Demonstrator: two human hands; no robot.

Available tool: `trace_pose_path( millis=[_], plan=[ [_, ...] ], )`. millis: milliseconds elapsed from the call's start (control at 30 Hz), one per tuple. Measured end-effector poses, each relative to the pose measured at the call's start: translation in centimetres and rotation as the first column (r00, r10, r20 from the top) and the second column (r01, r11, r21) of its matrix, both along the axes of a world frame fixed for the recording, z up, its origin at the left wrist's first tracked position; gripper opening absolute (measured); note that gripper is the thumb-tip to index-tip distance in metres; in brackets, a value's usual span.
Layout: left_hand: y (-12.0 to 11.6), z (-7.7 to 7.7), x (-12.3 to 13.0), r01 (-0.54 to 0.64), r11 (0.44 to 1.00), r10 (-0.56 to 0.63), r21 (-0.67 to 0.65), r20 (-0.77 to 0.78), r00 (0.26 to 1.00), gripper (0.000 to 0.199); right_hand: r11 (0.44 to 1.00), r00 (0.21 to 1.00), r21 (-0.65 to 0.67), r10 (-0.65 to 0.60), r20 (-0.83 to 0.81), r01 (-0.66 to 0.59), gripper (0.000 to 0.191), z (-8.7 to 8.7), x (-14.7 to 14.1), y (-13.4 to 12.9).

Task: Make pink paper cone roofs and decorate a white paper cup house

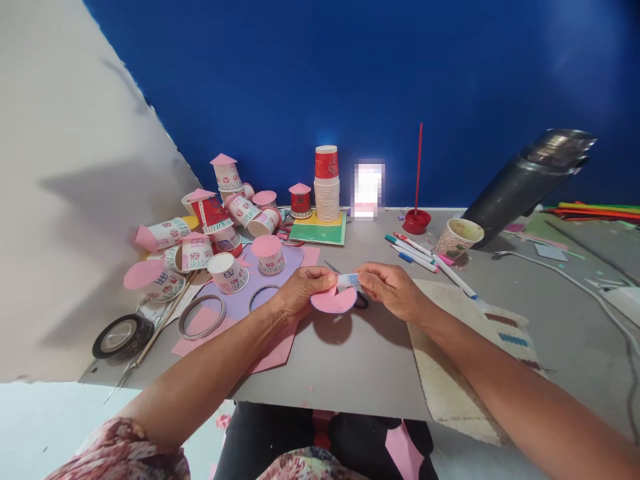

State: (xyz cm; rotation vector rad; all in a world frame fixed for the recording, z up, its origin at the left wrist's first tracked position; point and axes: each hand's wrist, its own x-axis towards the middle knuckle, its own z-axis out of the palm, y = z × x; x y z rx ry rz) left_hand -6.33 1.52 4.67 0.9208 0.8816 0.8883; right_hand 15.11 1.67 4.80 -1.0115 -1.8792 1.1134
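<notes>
A round pink paper piece (334, 302) with a notch cut in it is held above the grey table, pinched by my left hand (305, 292). The fingers of my right hand (389, 287) are closed on one end of a small white and blue tube (349, 281). The tube lies across the top of the pink piece, and its left end meets my left fingertips. Part of a pair of scissors (361, 301) shows behind my hands; the rest is hidden.
Decorated paper cups (229, 272) with pink tops crowd the left, near tape rolls (203, 317) and pink and purple paper. A cup stack (327, 193) stands at the back. Markers (415, 257), a patterned cup (457, 241), a dark flask (520, 180) and a cloth (450, 360) are right.
</notes>
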Motion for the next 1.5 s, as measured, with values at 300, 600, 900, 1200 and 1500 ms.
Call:
trace_pose_path(
  millis=[300, 600, 900, 1200, 1500],
  plan=[
    [0.5, -0.1, 0.3, -0.150, 0.988, 0.149, 0.041, 0.029, 0.988, 0.044, 0.966, 0.960, -0.244, 0.017, -0.279, -0.088, 0.043, -0.7, -0.3, 0.3],
    [0.6, 0.0, 0.2, -0.123, 0.992, 0.123, -0.011, 0.095, 0.988, 0.037, 0.983, 0.974, -0.181, -0.064, -0.215, 0.024, 0.043, -1.0, 0.0, 0.8],
    [0.6, 0.2, 0.4, -0.127, 0.992, 0.124, 0.021, 0.109, 0.986, 0.037, 0.908, 0.915, -0.377, 0.017, -0.404, -0.184, 0.045, -0.2, 0.2, 0.6],
    [0.9, -0.3, 0.2, -0.247, 0.966, 0.237, 0.076, 0.119, 0.964, 0.032, 0.961, 0.963, -0.262, 0.016, -0.271, -0.089, 0.048, 0.4, 0.5, 0.6],
    [0.6, 0.0, 0.3, -0.205, 0.978, 0.196, 0.049, 0.145, 0.970, 0.036, 0.985, 0.985, -0.029, -0.171, -0.001, 0.171, 0.046, 0.2, 0.3, 0.7]
  ],
)
